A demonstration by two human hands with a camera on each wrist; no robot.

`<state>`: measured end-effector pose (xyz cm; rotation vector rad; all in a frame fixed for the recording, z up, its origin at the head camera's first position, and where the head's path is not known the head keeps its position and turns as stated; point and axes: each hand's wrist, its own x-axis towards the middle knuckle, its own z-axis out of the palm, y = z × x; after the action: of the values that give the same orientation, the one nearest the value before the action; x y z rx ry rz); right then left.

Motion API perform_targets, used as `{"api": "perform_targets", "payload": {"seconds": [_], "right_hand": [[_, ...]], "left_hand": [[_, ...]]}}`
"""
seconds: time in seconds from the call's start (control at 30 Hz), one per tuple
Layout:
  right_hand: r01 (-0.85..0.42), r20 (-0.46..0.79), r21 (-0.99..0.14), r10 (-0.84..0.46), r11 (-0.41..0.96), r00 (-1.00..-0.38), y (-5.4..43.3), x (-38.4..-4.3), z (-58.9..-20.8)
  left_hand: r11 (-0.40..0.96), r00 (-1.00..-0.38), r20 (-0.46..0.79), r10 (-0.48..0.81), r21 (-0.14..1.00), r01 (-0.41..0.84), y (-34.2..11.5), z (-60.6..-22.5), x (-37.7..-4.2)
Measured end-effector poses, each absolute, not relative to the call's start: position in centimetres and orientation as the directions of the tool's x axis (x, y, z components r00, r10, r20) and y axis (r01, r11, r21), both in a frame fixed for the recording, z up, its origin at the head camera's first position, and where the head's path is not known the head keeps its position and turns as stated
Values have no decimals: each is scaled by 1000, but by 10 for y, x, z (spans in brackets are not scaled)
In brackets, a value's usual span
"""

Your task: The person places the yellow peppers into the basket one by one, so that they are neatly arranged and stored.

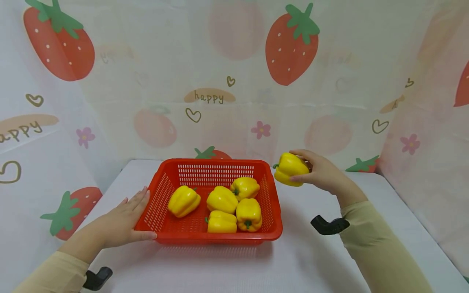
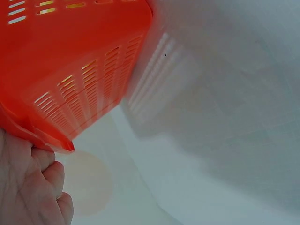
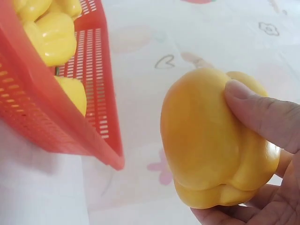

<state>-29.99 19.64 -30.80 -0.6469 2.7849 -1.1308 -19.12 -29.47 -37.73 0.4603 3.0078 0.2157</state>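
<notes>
A red plastic basket [image 1: 216, 236] with slotted walls stands on the table, with several yellow bell peppers inside. One bell pepper [image 1: 184, 201] lies apart at the basket's left; the others cluster toward its right. My left hand [image 1: 122, 221] rests against the basket's left rim, fingers extended along it and thumb at the front corner. Beyond the right rim, my right hand [image 1: 322, 173] holds another yellow bell pepper [image 1: 290, 170] in the air, stem toward the basket. In the right wrist view, the thumb presses one side of this pepper [image 3: 204, 131] and the fingers wrap beneath.
A white-covered table [image 1: 315, 252] carries the basket. Behind it and along both sides hangs a pale curtain [image 1: 161, 77] printed with strawberries, hearts and flowers. A black band piece [image 1: 329, 226] sits at the right wrist, another [image 1: 97, 278] at the left.
</notes>
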Motion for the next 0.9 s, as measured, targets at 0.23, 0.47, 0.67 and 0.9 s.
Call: {"api": "perform_targets", "payload": {"seconds": [0.23, 0.47, 0.67, 0.9], "right_hand": [[-372, 91, -671, -426, 641, -900, 175, -309, -308], [-387, 79, -699, -473, 602, -878, 147, -311, -305], [-409, 73, -690, -504, 598, -860, 126, -314, -308], [-463, 73, -664, -564, 588, -822, 96, -308, -308]], "left_hand": [[945, -950, -63, 306, 142, 295, -295, -378, -192], [943, -949, -62, 309, 148, 297, -296, -378, -192], [944, -950, -64, 306, 145, 295, -295, -379, -191], [943, -949, -61, 308, 154, 296, -295, -378, -191]]}}
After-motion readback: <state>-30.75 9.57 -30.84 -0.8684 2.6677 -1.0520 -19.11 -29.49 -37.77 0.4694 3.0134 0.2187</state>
